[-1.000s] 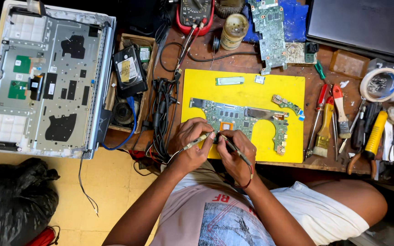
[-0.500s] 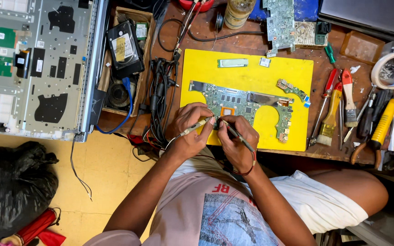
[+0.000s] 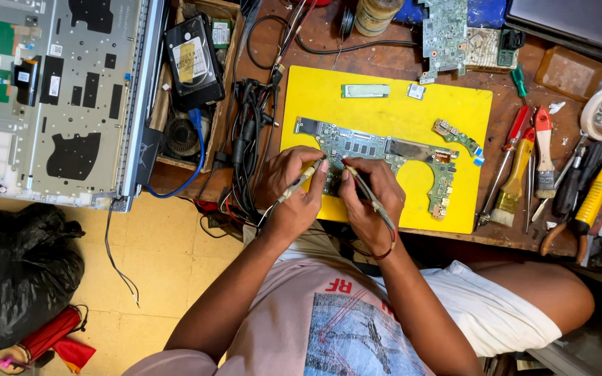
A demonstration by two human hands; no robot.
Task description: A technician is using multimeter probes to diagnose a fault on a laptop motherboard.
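Wooden bench (image 3: 412,59), yellow mat (image 3: 384,111), tiled floor (image 3: 175,264)

A yellow rectangular label (image 3: 187,61) is sitting on the black hard drive (image 3: 193,61) in the wooden tray (image 3: 228,10), while small white stickers (image 3: 53,85) are dotting the grey laptop shell (image 3: 57,97).

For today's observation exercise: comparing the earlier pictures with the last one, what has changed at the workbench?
Little. The left hand and right hand keep their grip on the two probes, tips on the green circuit board; only the camera's framing shifts. The board, the yellow mat and the tools at the right stay put.
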